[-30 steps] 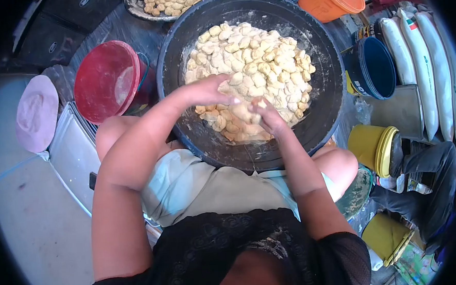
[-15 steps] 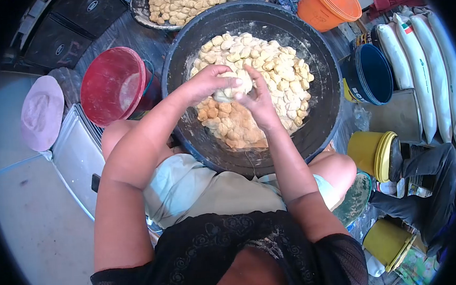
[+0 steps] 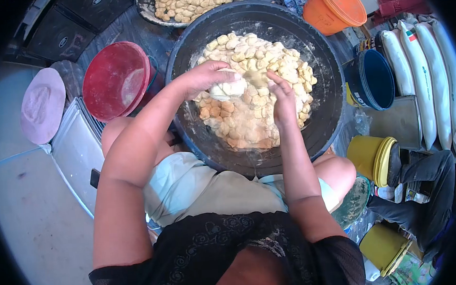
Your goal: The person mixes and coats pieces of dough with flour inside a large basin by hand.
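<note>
A large black tub (image 3: 329,103) stands between my legs, holding a heap of small dough pieces (image 3: 285,62), pale yellow at the back and browner near me. Over the heap's left side, my left hand (image 3: 204,79) is closed around a white lump of dough (image 3: 228,86). My right hand (image 3: 283,95) is above the right part of the heap, fingers part bent and apart, with nothing seen in them. Just left of its fingertips is a blurred small dough piece (image 3: 257,79), seemingly in motion.
A basin (image 3: 144,12) of similar pieces sits behind the tub. To the left are a red bucket (image 3: 109,81), a pink hat (image 3: 43,105) and metal trays (image 3: 76,145). An orange bucket (image 3: 327,13), dark bucket (image 3: 374,78), yellow bucket (image 3: 365,156), white sacks (image 3: 415,76) and another person's leg (image 3: 431,178) are right.
My hands were together around the dough lump. Now my right hand has moved away to the right, while the lump stays in my left hand. The view has shifted slightly.
</note>
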Tool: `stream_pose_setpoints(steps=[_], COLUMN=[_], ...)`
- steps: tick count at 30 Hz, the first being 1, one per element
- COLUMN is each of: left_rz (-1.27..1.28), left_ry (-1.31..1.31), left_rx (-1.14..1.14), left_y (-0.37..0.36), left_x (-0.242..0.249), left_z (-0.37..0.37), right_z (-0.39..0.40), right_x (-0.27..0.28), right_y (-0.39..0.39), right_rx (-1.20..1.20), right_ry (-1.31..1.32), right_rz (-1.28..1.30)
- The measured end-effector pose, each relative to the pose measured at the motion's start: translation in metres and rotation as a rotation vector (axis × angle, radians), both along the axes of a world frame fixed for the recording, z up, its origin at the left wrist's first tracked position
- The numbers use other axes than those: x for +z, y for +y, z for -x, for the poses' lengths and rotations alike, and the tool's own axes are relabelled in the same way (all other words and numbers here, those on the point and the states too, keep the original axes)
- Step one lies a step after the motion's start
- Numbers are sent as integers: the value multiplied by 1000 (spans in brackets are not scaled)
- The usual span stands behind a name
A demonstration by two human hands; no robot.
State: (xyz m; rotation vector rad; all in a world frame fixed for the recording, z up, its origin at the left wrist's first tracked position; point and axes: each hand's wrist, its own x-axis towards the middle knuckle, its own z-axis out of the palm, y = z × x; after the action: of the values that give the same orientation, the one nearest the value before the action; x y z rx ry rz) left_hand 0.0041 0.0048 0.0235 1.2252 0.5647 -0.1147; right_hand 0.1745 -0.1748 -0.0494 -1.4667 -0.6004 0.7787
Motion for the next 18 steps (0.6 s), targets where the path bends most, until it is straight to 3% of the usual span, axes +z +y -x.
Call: stream_pose_setpoints(steps=[3, 6, 9, 10, 13, 16, 18], left_rz=[39, -159, -193, -172, -161, -126, -164], left_ry=[12, -95, -14, -14, 19, -3, 7], left_rx=[6, -101, -112, -67, -70, -25, -62], left_y=[-10, -4, 3, 0, 0, -6, -3], left_x=[0, -18, -3, 0, 2, 6, 0], left_z=[-3, -3, -3, -3, -2, -2, -1], right_z=[54, 54, 37, 38, 40, 53, 43], right_x=[56, 45, 17, 15, 18, 37, 27], right_y=[11, 22, 22, 21, 20, 20, 19], right_rx=[89, 275, 159, 23, -56, 147, 152], right_ry=[75, 57, 492, 464, 426, 159, 40], right_rz=[-39, -89, -255, -296, -343, -140, -58])
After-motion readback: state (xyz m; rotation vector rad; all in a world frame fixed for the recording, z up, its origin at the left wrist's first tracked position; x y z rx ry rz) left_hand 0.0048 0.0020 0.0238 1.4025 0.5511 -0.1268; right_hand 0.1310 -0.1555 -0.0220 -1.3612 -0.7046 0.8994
